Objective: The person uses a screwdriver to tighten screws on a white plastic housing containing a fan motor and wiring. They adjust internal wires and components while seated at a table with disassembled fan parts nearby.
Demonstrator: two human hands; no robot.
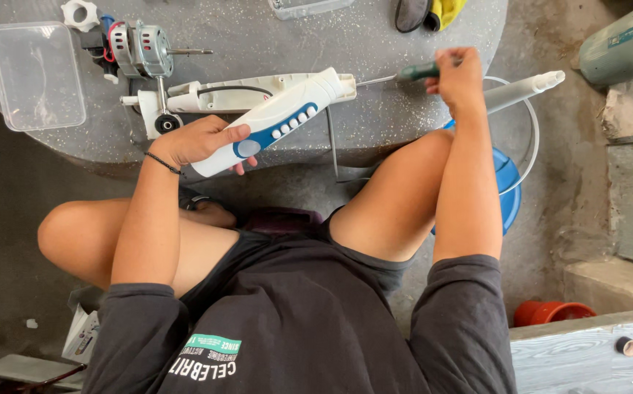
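Observation:
My left hand (pixel 198 140) grips a white and blue control housing (pixel 276 118) with a row of small white buttons, holding it tilted over the front edge of a grey speckled table (pixel 258 36). My right hand (pixel 459 76) is closed around the green handle of a screwdriver (pixel 413 72). Its thin metal shaft points left, and the tip meets the upper end of the housing. Behind the housing lies a second white plastic shell (pixel 221 93) with a black cable in it.
A small electric motor (pixel 141 49) with a bare shaft lies at the table's left, next to a clear plastic box (pixel 35 73). A white tube (pixel 524 89), a wire ring and a blue round part (pixel 508 191) sit by my right knee. An orange pot (pixel 550 312) stands lower right.

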